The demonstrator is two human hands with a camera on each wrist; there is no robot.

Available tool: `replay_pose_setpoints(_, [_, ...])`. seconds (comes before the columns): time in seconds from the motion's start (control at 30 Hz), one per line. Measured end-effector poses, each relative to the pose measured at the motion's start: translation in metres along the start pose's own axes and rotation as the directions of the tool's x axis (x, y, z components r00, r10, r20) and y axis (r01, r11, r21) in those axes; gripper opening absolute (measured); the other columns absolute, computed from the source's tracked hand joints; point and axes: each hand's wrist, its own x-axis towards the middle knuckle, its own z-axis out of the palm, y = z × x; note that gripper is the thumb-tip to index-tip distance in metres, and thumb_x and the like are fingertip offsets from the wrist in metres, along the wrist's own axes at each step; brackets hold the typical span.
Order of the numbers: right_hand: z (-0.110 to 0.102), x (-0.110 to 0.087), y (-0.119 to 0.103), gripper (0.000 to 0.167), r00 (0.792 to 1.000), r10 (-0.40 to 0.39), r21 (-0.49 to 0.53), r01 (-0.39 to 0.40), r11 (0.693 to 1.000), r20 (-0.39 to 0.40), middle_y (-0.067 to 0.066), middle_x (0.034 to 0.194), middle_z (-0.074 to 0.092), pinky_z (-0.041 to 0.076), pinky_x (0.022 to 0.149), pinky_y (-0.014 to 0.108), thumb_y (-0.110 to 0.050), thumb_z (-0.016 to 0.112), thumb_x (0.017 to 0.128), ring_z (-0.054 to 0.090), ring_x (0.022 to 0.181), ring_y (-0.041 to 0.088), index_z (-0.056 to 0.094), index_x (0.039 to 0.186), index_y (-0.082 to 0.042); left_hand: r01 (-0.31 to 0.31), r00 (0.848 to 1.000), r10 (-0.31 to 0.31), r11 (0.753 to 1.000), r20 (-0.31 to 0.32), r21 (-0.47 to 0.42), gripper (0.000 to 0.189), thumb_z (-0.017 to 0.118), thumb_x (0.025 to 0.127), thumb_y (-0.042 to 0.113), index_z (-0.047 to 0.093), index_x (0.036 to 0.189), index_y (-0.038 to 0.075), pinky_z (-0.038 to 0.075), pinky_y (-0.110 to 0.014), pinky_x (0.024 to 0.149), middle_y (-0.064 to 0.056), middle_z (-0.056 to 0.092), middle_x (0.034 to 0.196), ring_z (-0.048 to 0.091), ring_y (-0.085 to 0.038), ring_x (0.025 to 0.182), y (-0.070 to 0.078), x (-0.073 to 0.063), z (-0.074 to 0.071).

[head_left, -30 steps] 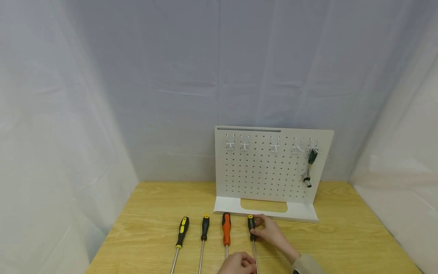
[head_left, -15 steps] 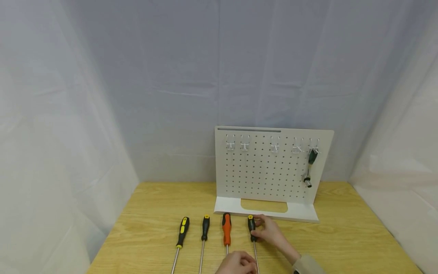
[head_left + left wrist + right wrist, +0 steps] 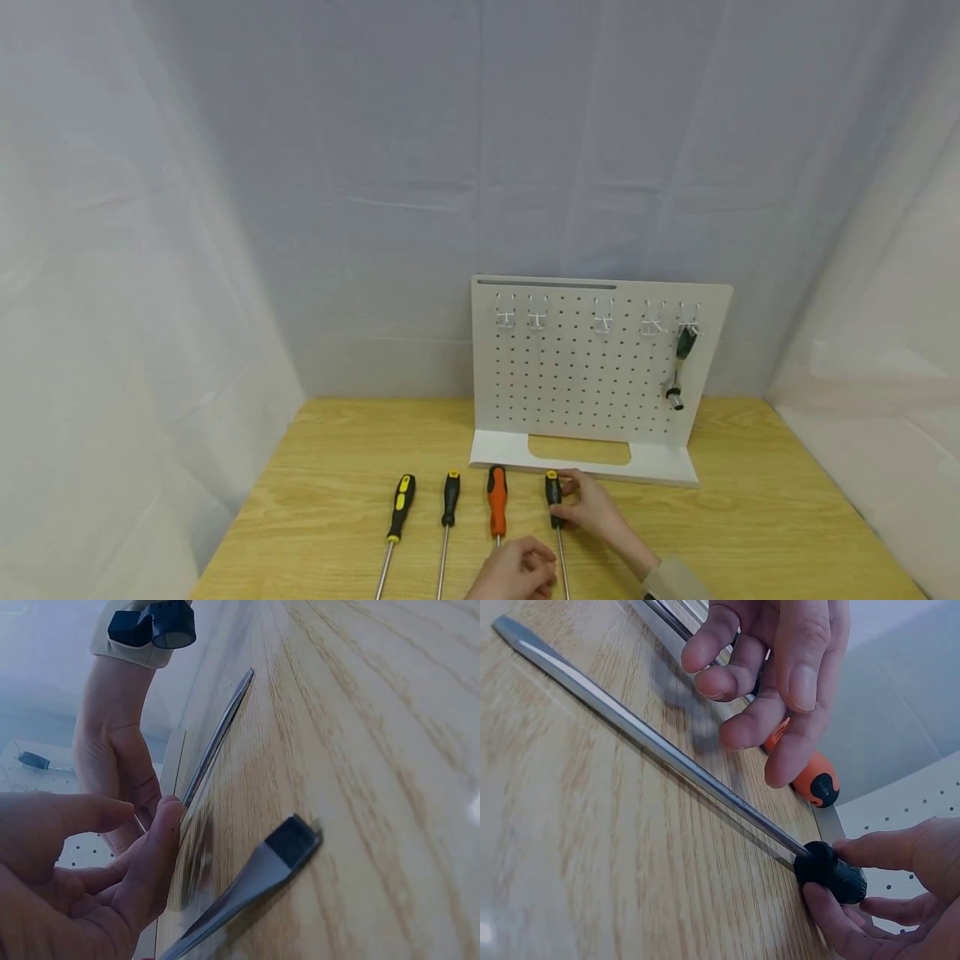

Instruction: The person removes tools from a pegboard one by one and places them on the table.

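My right hand [image 3: 594, 507] pinches the black handle of a flathead screwdriver [image 3: 553, 498] on the wooden table. In the right wrist view, thumb and fingers lie on either side of that screwdriver handle [image 3: 841, 882], and the shaft runs to a flat tip. My left hand [image 3: 516, 570] hovers beside the shaft with loosely bent fingers, holding nothing. It partly covers the shaft of an orange-and-black screwdriver [image 3: 497, 502]. The left wrist view shows the left hand [image 3: 97, 877] apart from both nearby shafts.
Left of the hands lie a black screwdriver with a yellow end [image 3: 451, 500] and a black-and-yellow screwdriver [image 3: 402, 507]. Behind stands a white pegboard [image 3: 577, 375] with several clear hooks. A green-handled ratchet [image 3: 684, 343] hangs at its right. White sheets [image 3: 375, 208] surround the table.
My left hand has drifted slightly left and away from the right-hand screwdriver's shaft. The right hand stays at the handle, and that screwdriver has shifted a touch to the right.
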Motion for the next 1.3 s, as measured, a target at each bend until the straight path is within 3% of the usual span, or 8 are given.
replay_pose_setpoints(0.47, [-0.007, -0.003, 0.002, 0.059, 1.000, -0.007, -0.003, 0.007, 1.000, -0.030, 0.018, 0.101, 0.064, 0.059, 0.054, 0.030, 0.006, 0.078, 0.080, 0.064, 0.063, 0.015, 0.054, 0.134, 0.008, -0.060, 0.998, 0.060, 0.998, -0.028, -0.024, 0.011, 0.064, 0.097, 0.004, 0.069, 0.106, -0.001, 0.061, -0.033, 0.062, -0.007, 0.072, 0.083, 0.070, -0.019, 0.071, 0.005, 0.006, 0.000])
replay_pose_setpoints(0.67, [-0.020, -0.006, 0.008, 0.048, 0.986, -0.144, -0.003, 0.144, 0.990, -0.082, 0.016, 0.097, 0.065, 0.057, 0.057, 0.028, -0.003, 0.079, 0.082, 0.062, 0.066, 0.012, 0.059, 0.125, 0.008, -0.114, 0.992, 0.112, 0.993, -0.057, -0.031, 0.015, 0.064, 0.098, 0.006, 0.069, 0.109, -0.002, 0.061, -0.029, 0.063, -0.006, 0.071, 0.086, 0.069, -0.017, 0.074, 0.009, 0.013, 0.001])
replay_pose_setpoints(0.8, [-0.033, -0.009, 0.003, 0.044, 0.987, -0.149, 0.073, 0.153, 0.986, -0.066, 0.021, 0.101, 0.065, 0.062, 0.062, 0.034, -0.004, 0.073, 0.089, 0.067, 0.072, 0.020, 0.057, 0.127, 0.011, -0.141, 0.988, 0.137, 0.988, -0.070, -0.059, 0.015, 0.062, 0.099, 0.006, 0.069, 0.110, -0.003, 0.062, -0.034, 0.068, -0.009, 0.072, 0.093, 0.072, -0.024, 0.082, 0.014, 0.019, 0.004])
replay_pose_setpoints(0.97, [-0.051, -0.013, -0.008, 0.040, 0.991, -0.107, 0.119, 0.116, 0.986, -0.080, 0.028, 0.106, 0.063, 0.063, 0.067, 0.036, 0.003, 0.066, 0.095, 0.070, 0.081, 0.037, 0.054, 0.130, 0.016, -0.204, 0.977, 0.199, 0.977, -0.082, -0.057, 0.019, 0.062, 0.100, 0.006, 0.069, 0.114, -0.003, 0.063, -0.039, 0.070, -0.013, 0.073, 0.099, 0.072, -0.029, 0.087, 0.023, 0.029, 0.008])
replay_pose_setpoints(1.17, [-0.073, -0.009, -0.005, 0.035, 0.974, -0.066, 0.108, 0.091, 0.990, -0.216, 0.023, 0.112, 0.066, 0.063, 0.072, 0.033, -0.006, 0.066, 0.098, 0.072, 0.086, 0.031, 0.061, 0.131, 0.006, -0.282, 0.956, 0.279, 0.959, -0.095, -0.022, 0.021, 0.062, 0.101, 0.012, 0.070, 0.117, 0.000, 0.063, -0.036, 0.075, -0.014, 0.074, 0.107, 0.072, -0.024, 0.092, 0.037, 0.038, 0.013])
replay_pose_setpoints(1.3, [-0.090, -0.010, -0.006, 0.035, 0.956, -0.112, 0.106, 0.145, 0.984, -0.272, 0.029, 0.117, 0.065, 0.063, 0.076, 0.035, -0.008, 0.063, 0.101, 0.072, 0.090, 0.032, 0.060, 0.132, 0.006, -0.337, 0.937, 0.337, 0.941, -0.092, 0.017, 0.025, 0.061, 0.103, 0.017, 0.070, 0.121, 0.002, 0.061, -0.027, 0.078, -0.011, 0.074, 0.113, 0.072, -0.020, 0.097, 0.046, 0.046, 0.015])
